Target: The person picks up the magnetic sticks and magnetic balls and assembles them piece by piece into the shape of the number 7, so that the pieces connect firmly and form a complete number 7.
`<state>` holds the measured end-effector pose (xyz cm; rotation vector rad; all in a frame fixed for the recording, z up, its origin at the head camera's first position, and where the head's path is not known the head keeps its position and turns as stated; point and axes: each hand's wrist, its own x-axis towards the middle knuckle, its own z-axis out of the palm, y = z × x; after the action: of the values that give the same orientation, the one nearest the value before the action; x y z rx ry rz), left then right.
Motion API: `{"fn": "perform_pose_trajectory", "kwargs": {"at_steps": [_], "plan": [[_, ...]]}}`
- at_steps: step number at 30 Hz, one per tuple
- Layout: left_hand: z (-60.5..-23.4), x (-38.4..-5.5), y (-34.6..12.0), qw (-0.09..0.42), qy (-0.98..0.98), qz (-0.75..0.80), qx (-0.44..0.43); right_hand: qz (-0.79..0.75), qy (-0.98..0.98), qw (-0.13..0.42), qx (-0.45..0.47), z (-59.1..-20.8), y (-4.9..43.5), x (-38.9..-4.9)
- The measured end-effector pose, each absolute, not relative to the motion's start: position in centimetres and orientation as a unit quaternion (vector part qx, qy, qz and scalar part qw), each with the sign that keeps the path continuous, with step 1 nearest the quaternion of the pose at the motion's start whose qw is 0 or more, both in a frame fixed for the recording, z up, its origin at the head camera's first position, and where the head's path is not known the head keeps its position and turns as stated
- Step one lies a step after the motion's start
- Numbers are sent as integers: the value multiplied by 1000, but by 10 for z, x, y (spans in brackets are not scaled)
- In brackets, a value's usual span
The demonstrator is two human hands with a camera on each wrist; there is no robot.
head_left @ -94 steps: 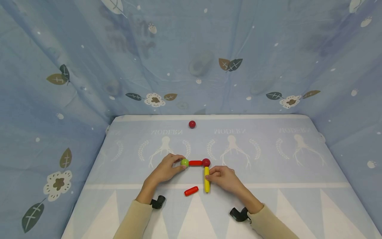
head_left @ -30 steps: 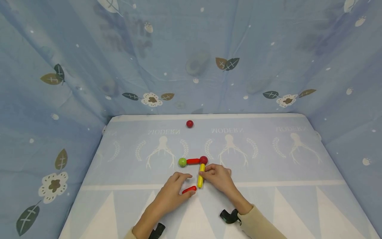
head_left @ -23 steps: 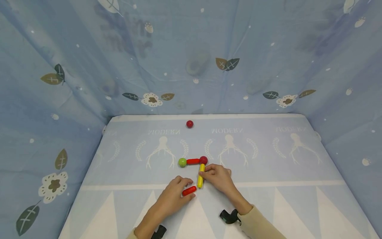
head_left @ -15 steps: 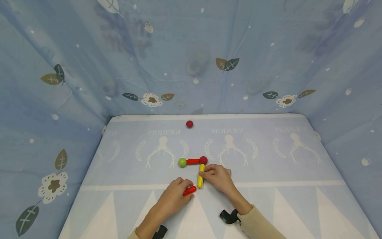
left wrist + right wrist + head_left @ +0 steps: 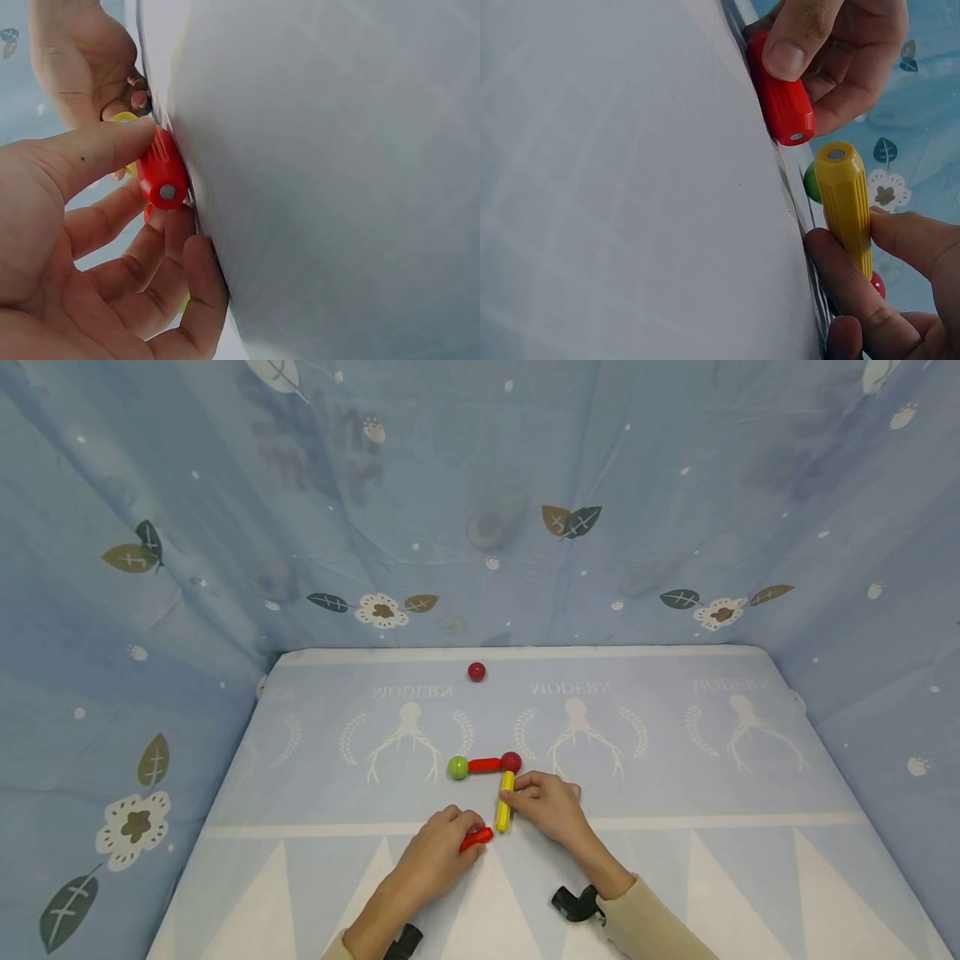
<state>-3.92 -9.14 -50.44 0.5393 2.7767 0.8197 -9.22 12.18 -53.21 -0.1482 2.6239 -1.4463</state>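
Left hand (image 5: 437,853): near red stick (image 5: 477,837) pinched between thumb and fingers, lying on the worktop (image 5: 675,777), one end pointing towards the right hand. Right hand (image 5: 551,807): yellow stick (image 5: 503,817) pinched from its right side, near end just beside the near red stick, far end at a dark red ball (image 5: 512,762). Beyond both hands: a second red stick (image 5: 485,766) lying crosswise from that ball to a green ball (image 5: 458,767). Well apart, near the back edge: a lone red ball (image 5: 477,672). Behind: blue patterned cloth (image 5: 480,460).
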Motion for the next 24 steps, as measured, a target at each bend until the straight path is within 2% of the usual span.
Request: {"fn": "perform_pose_trajectory", "kwargs": {"at_steps": [6,14,24], "plan": [[-501,-38,-88,114,934,292,172,-479,873,71,-49,-532,122,-92],[-501,-39,-85,180,896,385,127,-477,875,72,-44,-531,123,-92],[-504,-40,-82,199,878,420,116,-483,872,70,-50,-532,123,-92]]}}
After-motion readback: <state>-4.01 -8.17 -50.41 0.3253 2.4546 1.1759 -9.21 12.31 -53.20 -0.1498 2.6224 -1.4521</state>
